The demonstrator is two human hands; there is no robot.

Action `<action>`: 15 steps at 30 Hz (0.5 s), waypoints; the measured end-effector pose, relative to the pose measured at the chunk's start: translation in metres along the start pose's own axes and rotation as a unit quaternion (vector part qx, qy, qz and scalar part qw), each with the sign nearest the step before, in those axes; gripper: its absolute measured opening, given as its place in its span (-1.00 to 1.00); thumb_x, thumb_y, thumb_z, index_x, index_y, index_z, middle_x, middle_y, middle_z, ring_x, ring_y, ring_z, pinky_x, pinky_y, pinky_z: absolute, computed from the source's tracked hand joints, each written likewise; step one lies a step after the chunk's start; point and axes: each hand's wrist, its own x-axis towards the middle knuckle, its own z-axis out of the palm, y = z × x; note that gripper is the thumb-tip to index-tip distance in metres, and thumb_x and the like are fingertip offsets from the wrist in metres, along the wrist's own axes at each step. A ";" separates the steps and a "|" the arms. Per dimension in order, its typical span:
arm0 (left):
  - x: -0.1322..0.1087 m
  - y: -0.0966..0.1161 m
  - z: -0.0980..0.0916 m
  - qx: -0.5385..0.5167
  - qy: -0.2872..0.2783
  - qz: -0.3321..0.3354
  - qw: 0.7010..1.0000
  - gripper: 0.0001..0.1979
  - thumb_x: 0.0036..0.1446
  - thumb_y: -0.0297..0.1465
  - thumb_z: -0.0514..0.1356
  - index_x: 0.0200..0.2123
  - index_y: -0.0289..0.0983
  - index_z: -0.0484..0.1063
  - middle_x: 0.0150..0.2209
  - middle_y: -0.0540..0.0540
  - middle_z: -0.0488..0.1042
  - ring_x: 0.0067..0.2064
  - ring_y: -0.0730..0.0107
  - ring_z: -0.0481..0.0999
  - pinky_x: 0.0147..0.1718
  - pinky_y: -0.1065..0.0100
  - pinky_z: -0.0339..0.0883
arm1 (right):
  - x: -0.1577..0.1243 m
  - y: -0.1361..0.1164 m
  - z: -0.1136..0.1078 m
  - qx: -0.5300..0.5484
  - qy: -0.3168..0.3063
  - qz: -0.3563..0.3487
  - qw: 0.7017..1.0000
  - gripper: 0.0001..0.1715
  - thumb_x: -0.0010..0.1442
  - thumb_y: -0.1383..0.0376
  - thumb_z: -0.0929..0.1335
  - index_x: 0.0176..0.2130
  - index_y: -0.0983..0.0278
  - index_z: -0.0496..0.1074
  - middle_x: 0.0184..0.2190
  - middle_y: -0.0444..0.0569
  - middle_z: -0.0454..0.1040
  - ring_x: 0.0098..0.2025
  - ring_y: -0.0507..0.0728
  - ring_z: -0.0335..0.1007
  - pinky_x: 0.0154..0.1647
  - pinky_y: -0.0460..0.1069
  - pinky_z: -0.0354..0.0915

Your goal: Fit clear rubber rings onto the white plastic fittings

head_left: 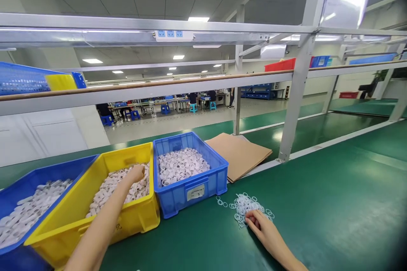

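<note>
Fingers of my left hand (137, 173) are curled down among the white pieces (110, 188) in the yellow bin (140, 216), at about ten o'clock with twelve straight ahead of me. Their tips are hidden, so I cannot tell whether they are apart or clamped on a piece. My right hand (261, 223), between one and two o'clock, rests at the near edge of a loose pile of thin white rings (243, 203). Its fingers are bent and bunched together, touching the pile; I cannot tell whether they pinch a ring. The rings lie on the green tabletop (321, 207), a few strays off toward the pile's ten o'clock. At twelve stands a labelled blue bin (174, 200), also holding white pieces, with brown cardboard (238, 154) just beside it at its two o'clock. Another blue bin (65, 172) of white pieces sits between nine and ten, beside the yellow one.
</note>
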 end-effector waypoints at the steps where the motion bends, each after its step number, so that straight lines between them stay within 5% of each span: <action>1: -0.004 0.003 -0.007 0.017 -0.007 0.009 1.000 -0.84 0.28 -0.42 0.30 -0.34 -0.37 0.45 -0.35 0.00 0.45 -0.26 0.36 0.50 -0.14 0.25 0.49 | 0.000 -0.001 -0.001 0.004 -0.001 -0.001 1.000 -0.59 0.36 -0.02 0.22 -0.29 0.17 0.43 -0.25 0.03 0.45 -0.22 0.24 0.41 -0.29 0.04 0.36; 9: -0.082 0.028 -0.023 0.027 0.067 0.045 0.996 -0.90 0.29 -0.45 0.25 -0.16 -0.36 0.41 -0.23 -0.06 0.48 -0.15 0.29 0.51 -0.02 0.16 0.43 | 0.008 0.007 0.002 0.039 0.018 0.017 0.999 -0.51 0.20 -0.13 0.26 -0.24 0.21 0.40 -0.39 0.01 0.49 -0.42 0.23 0.43 -0.32 0.12 0.38; 15: -0.133 0.008 -0.023 0.006 0.054 0.072 0.996 -0.85 0.32 -0.47 0.21 -0.06 -0.36 0.41 -0.14 -0.12 0.49 -0.09 0.27 0.51 -0.01 0.17 0.43 | 0.011 -0.011 0.014 0.048 0.054 0.014 0.997 -0.47 0.18 -0.16 0.22 -0.20 0.21 0.39 -0.50 -0.08 0.40 -0.49 0.21 0.38 -0.40 0.09 0.31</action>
